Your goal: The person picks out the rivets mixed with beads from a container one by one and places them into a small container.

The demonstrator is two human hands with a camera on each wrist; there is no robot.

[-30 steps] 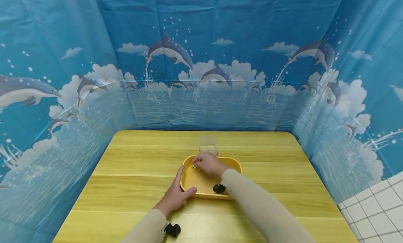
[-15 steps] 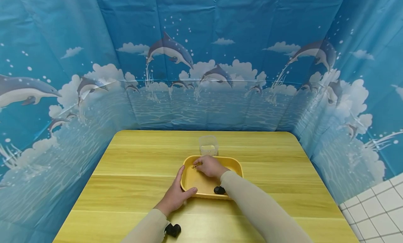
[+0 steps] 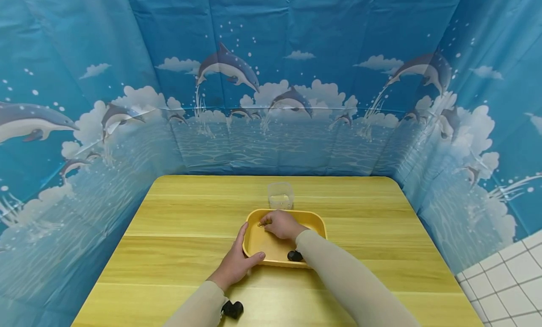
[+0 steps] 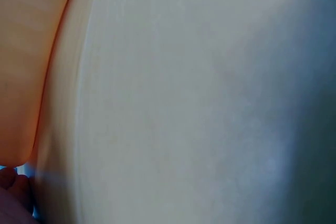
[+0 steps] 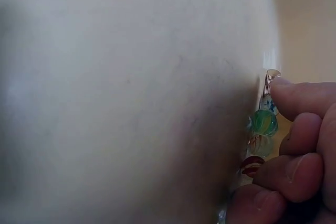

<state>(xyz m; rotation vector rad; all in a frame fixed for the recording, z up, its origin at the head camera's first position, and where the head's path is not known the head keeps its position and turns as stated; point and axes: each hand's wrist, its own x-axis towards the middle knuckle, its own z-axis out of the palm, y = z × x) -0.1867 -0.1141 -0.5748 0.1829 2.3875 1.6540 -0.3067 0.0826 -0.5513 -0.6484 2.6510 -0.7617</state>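
Observation:
A yellow tray [image 3: 271,251] with rounded corners lies on the wooden table. My left hand [image 3: 235,262] holds its near left corner, the thumb along the front rim and the fingers at the left side. In the left wrist view, fingertips [image 4: 20,187] show under the end of the tray's wall [image 4: 23,77]. My right hand [image 3: 281,222] reaches into the tray with curled fingers at small glass marbles [image 3: 260,225]. In the right wrist view, a green-swirled marble [image 5: 264,123] and a red one [image 5: 252,166] lie against those fingers. Whether any marble is pinched is unclear.
A clear plastic container [image 3: 280,194] stands just behind the tray, with a few tiny things low in it. The wooden table [image 3: 178,256] reaches back to a blue dolphin-print curtain [image 3: 279,143]. White tiles [image 3: 508,275] show at right.
My right hand has come slightly lower and nearer to the marbles in the tray's far left part. The left hand, the tray and the clear container stay in place.

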